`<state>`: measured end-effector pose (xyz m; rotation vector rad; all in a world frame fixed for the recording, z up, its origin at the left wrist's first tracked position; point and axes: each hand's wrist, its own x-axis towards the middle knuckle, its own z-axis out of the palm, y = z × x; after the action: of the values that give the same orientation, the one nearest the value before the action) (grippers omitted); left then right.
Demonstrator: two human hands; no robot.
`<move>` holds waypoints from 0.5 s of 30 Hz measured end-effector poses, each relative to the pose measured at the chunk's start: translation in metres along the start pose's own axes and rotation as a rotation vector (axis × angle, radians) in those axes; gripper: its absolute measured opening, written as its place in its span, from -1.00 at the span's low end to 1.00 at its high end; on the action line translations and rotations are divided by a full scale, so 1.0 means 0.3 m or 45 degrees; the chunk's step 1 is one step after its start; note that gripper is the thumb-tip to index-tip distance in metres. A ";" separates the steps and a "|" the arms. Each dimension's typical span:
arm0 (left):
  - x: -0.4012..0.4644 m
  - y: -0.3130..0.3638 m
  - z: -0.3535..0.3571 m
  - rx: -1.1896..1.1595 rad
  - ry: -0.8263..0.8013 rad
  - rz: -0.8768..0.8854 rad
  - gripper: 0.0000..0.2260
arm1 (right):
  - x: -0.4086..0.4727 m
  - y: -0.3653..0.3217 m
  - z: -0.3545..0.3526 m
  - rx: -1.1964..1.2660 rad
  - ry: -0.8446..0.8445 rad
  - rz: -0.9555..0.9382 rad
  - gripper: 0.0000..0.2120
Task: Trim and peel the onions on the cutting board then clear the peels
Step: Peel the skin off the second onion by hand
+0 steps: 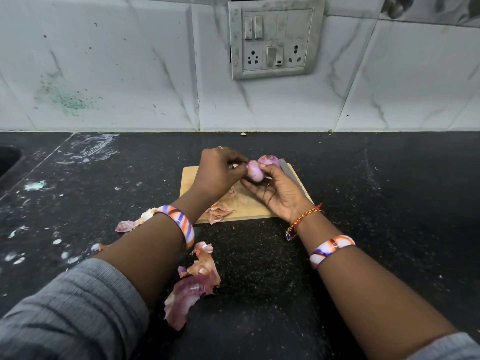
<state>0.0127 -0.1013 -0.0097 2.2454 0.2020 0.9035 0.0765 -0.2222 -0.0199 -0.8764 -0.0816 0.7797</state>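
Observation:
Above a small wooden cutting board (249, 206), my right hand (278, 192) holds a purple onion (255, 172) between thumb and fingers. My left hand (220, 172) pinches at the onion's left end, fingertips curled on its skin. A second trimmed onion (270, 160) lies at the board's far edge. A knife blade (289, 170) shows beside it, partly hidden by my right hand. Loose peels (218, 211) lie on the board's near left corner.
More onion peels lie on the black counter: a big heap (194, 284) between my forearms and a piece (132, 222) under my left wrist. A sink edge (7, 159) shows at far left. A tiled wall with a switch panel (275, 38) stands behind.

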 end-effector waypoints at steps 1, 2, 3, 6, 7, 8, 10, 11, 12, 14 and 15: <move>0.000 -0.002 0.001 -0.016 -0.005 -0.028 -0.87 | 0.003 0.005 -0.002 0.007 0.010 0.003 -0.89; 0.000 -0.004 0.002 -0.044 -0.007 -0.064 -0.86 | 0.004 0.009 -0.003 0.005 0.020 0.003 -0.86; 0.001 -0.007 0.004 -0.068 -0.012 -0.093 -0.84 | 0.004 0.011 -0.001 -0.008 0.026 -0.001 -0.83; 0.000 -0.015 0.009 -0.021 -0.062 -0.054 -0.81 | 0.005 0.008 0.000 -0.050 0.037 -0.022 -0.78; 0.000 -0.016 0.009 0.011 -0.072 -0.026 -0.80 | 0.006 0.006 0.001 -0.065 0.037 -0.027 -0.78; 0.000 -0.016 0.008 0.032 -0.077 -0.002 -0.79 | 0.006 0.006 0.002 -0.085 0.036 -0.032 -0.78; 0.000 -0.015 0.007 0.069 -0.067 0.041 -0.78 | 0.009 0.007 0.004 -0.123 0.026 -0.033 -0.79; -0.001 -0.012 0.008 0.094 -0.057 0.065 -0.79 | 0.011 0.009 0.004 -0.136 0.018 -0.030 -0.79; -0.001 -0.009 0.010 0.120 -0.051 0.090 -0.81 | 0.012 0.010 0.004 -0.147 0.009 -0.027 -0.79; -0.002 0.001 0.011 0.174 -0.054 0.148 -0.81 | 0.015 0.010 0.003 -0.157 -0.005 -0.028 -0.80; 0.000 0.004 0.012 0.201 -0.062 0.179 -0.80 | 0.017 0.009 0.002 -0.161 -0.008 -0.030 -0.80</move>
<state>0.0148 -0.1042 -0.0106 2.4499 0.0974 0.9335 0.0783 -0.2175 -0.0226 -0.9909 -0.1479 0.7615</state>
